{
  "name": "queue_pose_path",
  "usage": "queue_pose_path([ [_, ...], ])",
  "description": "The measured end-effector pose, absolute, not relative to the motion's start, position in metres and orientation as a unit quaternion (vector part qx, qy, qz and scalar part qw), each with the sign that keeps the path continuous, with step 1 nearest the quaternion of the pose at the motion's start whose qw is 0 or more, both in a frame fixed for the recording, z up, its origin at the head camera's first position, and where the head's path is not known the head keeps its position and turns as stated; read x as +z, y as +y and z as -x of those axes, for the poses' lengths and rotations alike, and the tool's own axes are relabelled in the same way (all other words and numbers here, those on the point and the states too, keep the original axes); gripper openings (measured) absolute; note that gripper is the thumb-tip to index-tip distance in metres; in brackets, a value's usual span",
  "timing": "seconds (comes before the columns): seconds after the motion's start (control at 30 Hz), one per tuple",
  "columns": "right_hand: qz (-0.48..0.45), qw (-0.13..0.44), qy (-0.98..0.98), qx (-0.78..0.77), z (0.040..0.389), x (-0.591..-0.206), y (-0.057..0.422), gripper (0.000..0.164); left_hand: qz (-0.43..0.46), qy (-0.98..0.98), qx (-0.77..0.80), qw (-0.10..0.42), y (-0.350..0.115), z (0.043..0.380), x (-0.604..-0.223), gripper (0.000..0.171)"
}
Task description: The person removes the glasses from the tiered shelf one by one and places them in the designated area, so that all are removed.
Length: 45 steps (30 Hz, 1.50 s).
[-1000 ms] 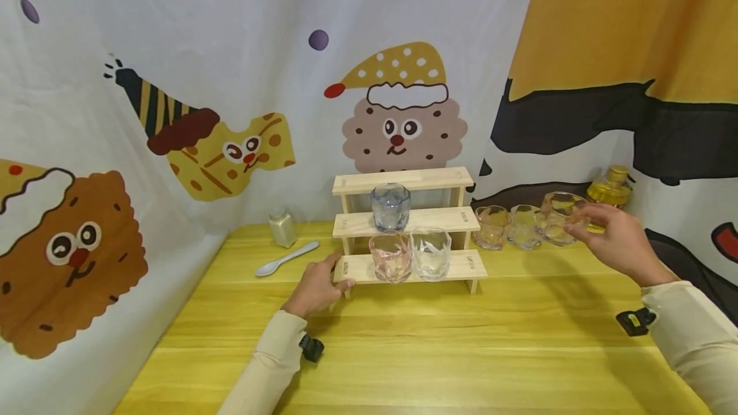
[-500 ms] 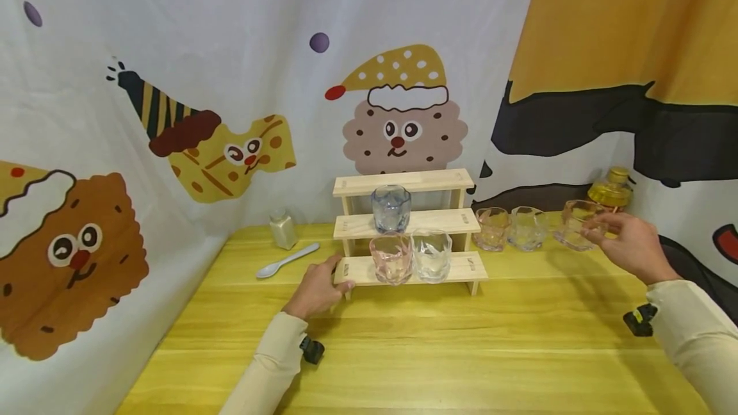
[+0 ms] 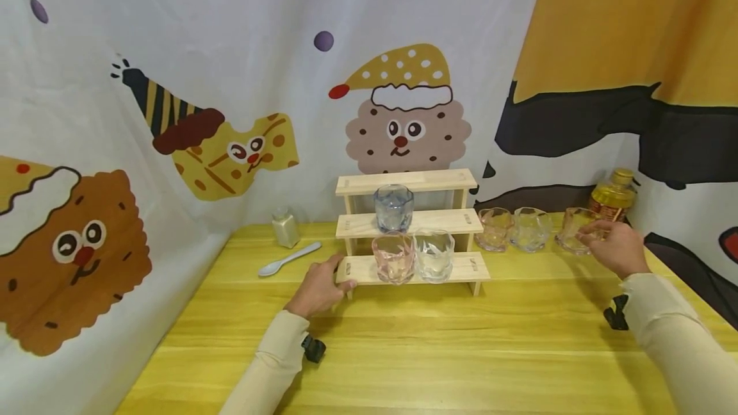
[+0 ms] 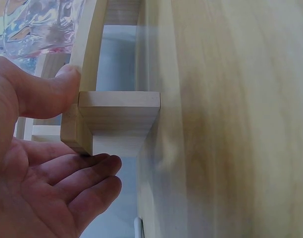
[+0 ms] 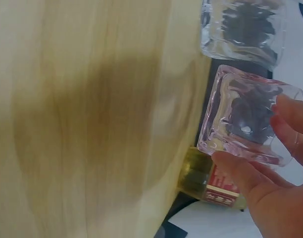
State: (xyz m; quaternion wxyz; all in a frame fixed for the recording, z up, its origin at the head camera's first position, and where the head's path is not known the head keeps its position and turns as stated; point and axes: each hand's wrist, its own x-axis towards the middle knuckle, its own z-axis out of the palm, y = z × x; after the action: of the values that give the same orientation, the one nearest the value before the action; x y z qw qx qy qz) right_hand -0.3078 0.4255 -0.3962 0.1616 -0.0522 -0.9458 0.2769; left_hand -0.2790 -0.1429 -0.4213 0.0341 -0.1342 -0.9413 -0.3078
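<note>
My left hand (image 3: 317,288) grips the left end of the lowest shelf of a three-step wooden stand (image 3: 406,181). In the left wrist view, the thumb lies on the shelf's end and the fingers are around its corner. On that shelf stand a pink glass (image 3: 393,258) and a clear glass (image 3: 434,258); a blue glass (image 3: 394,210) is on the middle shelf. At the right, my right hand (image 3: 618,248) pinches another pink glass (image 5: 245,119) between thumb and fingers. It looks slightly tilted in the right wrist view; I cannot tell whether it touches the table.
A pink glass (image 3: 494,230) and a clear glass (image 3: 530,230) stand in a row right of the stand. Behind the held glass is a yellow oil bottle (image 3: 614,196). On the left are a small jar (image 3: 285,229) and a white spoon (image 3: 289,260). Printed cloth closes off the back.
My right hand has carried the pink glass right and down, away from the clear glass beside it. The left hand keeps its hold on the stand.
</note>
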Motion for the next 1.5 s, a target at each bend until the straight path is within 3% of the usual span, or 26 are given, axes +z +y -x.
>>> queue_pose_path([
  [1.13,0.052,0.163,-0.948,0.267,0.333,-0.419,0.425,0.033,0.137,-0.94,-0.312,0.034,-0.142,0.279,-0.423,0.064],
  [1.2,0.041,0.142,-0.96,0.238,0.334,-0.418,0.426,0.043,0.138,-0.94,-0.311,0.04,-0.141,0.28,-0.422,0.065],
  [1.4,0.042,0.038,-0.979,0.195,0.323,-0.409,0.418,0.102,0.139,-0.939,-0.312,0.043,-0.14,0.282,-0.421,0.065],
  [1.5,0.055,0.051,-0.972,0.222,0.309,-0.4,0.4,0.107,0.136,-0.94,-0.31,0.035,-0.141,0.281,-0.422,0.065],
])
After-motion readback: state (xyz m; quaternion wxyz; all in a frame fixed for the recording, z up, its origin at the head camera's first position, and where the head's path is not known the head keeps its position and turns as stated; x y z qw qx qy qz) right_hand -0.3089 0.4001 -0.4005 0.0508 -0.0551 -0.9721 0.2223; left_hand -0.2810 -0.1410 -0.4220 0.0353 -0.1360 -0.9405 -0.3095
